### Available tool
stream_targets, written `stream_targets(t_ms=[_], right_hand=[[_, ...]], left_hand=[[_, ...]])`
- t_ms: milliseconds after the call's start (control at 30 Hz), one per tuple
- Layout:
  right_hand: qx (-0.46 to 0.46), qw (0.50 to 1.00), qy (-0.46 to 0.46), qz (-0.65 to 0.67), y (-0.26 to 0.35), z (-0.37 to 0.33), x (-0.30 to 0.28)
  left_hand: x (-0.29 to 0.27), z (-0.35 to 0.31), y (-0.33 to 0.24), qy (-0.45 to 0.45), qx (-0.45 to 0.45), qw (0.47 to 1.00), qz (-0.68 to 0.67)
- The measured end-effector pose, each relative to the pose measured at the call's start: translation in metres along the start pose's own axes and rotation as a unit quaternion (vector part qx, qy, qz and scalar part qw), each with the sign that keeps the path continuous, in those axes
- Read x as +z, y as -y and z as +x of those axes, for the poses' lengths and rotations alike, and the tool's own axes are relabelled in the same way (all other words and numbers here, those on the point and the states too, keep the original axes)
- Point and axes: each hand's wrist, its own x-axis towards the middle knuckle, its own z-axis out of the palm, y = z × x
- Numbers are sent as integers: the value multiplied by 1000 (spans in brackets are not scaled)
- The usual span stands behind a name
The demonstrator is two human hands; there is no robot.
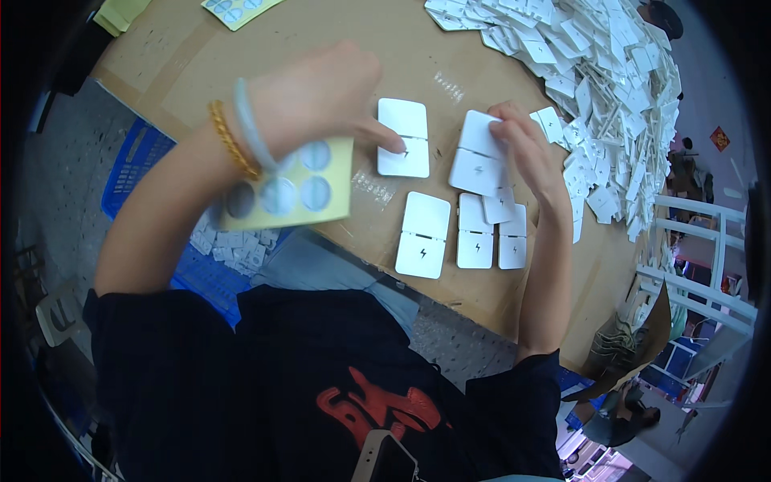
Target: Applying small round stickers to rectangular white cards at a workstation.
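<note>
My left hand (333, 88) reaches over the cardboard-covered table, thumb stretched to a white plastic panel (404, 120) marked with a dark lightning bolt. A pale yellow sheet of round silvery stickers (281, 193) hangs blurred beneath this hand and wrist; the curled fingers appear to grip it, though their hold is hidden. My right hand (526, 145) pinches another white panel (475, 161) by its right side, tilted above the table. Nearer me lie more bolt-marked panels: one apart (423, 234), and a narrower pair (475, 241) beside it, with a small panel (499, 207) overlapping them.
A large heap of white panels (594, 64) covers the table's far right. Another sticker sheet (237, 10) lies at the far left edge. Below the table's left edge stands a blue crate (136, 169) near small white parts (233, 249). A white metal frame (699, 241) stands right.
</note>
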Motion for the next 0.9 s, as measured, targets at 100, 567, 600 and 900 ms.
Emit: stream_targets(t_ms=[100,567,600,900], right_hand=[[5,996,24,-91,8,-1,9],[-132,849,-261,-440,-25,-67,-34],[-72,871,-279,-399,-11,-77,-27],[235,880,-215,-352,12,-21,-7]], left_hand=[[23,-3,28,-121,159,980,-5],[34,-12,-6,-28,125,988,-86],[32,-16,-5,-37,108,988,-107],[36,-27,-7,-64,133,986,-79]])
